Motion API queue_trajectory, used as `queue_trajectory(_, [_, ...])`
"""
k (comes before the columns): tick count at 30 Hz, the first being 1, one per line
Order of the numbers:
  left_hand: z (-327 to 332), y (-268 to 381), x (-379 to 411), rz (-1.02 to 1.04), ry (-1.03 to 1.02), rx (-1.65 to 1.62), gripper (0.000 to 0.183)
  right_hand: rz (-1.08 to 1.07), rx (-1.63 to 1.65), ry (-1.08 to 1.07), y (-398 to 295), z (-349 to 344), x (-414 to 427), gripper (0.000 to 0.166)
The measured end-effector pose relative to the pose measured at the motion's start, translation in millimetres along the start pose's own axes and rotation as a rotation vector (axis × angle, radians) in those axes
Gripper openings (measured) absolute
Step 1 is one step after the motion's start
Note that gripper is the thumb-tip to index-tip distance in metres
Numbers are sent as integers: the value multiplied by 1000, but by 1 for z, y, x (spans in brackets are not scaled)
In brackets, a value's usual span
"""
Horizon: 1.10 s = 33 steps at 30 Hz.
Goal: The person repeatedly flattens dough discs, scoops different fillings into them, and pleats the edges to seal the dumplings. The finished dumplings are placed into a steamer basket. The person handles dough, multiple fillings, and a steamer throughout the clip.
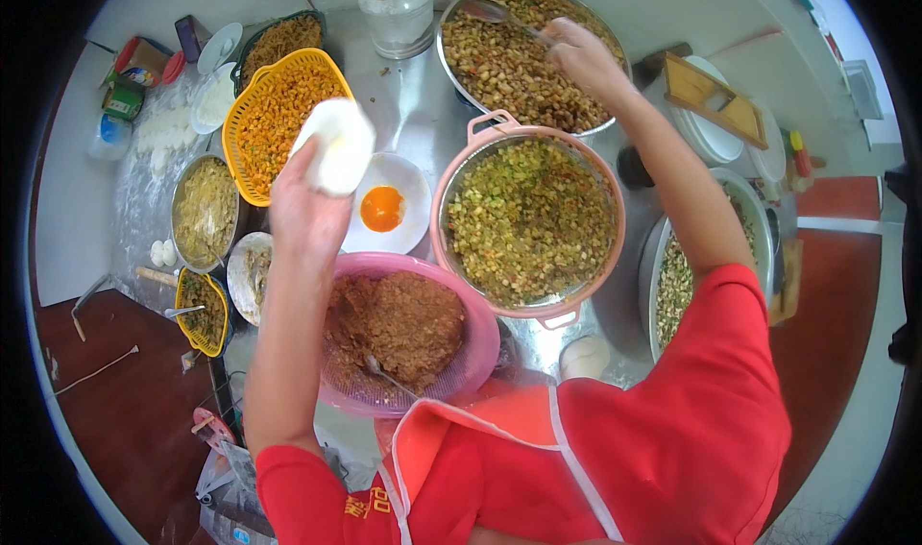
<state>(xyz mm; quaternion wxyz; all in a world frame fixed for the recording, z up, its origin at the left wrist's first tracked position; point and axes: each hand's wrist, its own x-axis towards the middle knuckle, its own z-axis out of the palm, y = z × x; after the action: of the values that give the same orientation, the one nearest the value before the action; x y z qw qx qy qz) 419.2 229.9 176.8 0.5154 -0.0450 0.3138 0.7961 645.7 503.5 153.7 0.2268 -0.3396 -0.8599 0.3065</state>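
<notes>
A round white dough wrapper (337, 147) lies in my left hand (310, 185), above the right edge of a yellow basket of orange diced filling (284, 105). My right hand (576, 49) grips a metal spoon (497, 13) over a large metal bowl of browned diced filling (497, 69). Nearer me stands a pink-rimmed colander of green chopped filling (529, 221). Left of it are a white plate with orange liquid (414, 185) and a pink basket of brown minced filling (403, 314) with a spoon in it.
At the left are a metal bowl of yellowish filling (207, 210), a small yellow basket (202, 311) and floured dough pieces (166, 131). A glass jar (396, 12) stands at the back. At the right is a large bowl of chopped filling (673, 286). A dough ball (585, 358) lies near me.
</notes>
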Motion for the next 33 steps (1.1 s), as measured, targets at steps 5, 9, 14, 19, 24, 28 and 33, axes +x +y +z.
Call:
queue_trajectory(5, [54, -62, 52, -55, -98, 155, 35, 92, -695, 27, 38, -38, -5, 32])
queue_trajectory(9, [78, -98, 91, -6, 2, 215, 33, -11, -737, -171, 20, -30, -12, 34])
queue_trajectory(14, [81, -128, 127, 467, -207, 1039, 35, 20, -774, -200, -16, -61, -33, 28])
queue_trajectory(19, [93, -169, 122, 679, -485, 1855, 38, 5, -811, -365, 1, -41, -43, 17])
queue_trajectory(24, [93, -162, 146, 928, -446, 1648, 24, 73, -670, -330, -9, -80, -22, 18])
queue_trajectory(28, [90, -184, 152, 857, -408, 1794, 24, 40, -647, -468, 23, -46, -12, 15])
queue_trajectory(33, [88, -189, 159, 847, -411, 1817, 25, 41, -354, -630, 38, -41, 4, 12])
